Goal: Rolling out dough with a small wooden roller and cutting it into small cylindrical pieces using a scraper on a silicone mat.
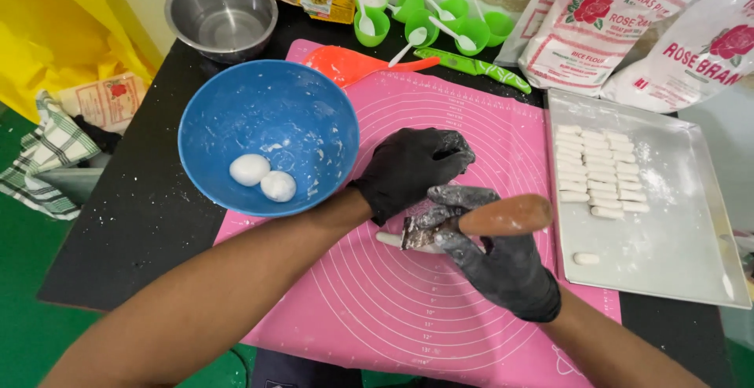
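- Dough strip (390,239), a thin white roll, lies on the pink silicone mat (408,309) in the middle of the worktop (133,231); only its left end shows, poking out just left of the right hand's fingers (448,240).
- Far left, a checked cloth (43,156) hangs off the worktop edge, with a steel bowl (221,15) at the back.
- Blue bowl (269,133), dusted with flour, rests half on the mat and holds two dough balls (263,177) touching each other.
- Left hand (412,168), in a black glove, is curled palm-down on the mat just above the strip; whether it touches the dough cannot be told.
- Right hand (491,250), also gloved and floured, grips a scraper by its wooden handle (506,215), the metal blade (418,233) set down across the strip.
- Behind, an orange spatula (353,64), a green knife (471,67) and green cups with white spoons (428,15).
- At right, a metal tray (683,254) carries rows of cut dough pieces (601,172), one piece (585,258) lying apart; two flour bags (628,27) stand behind it.
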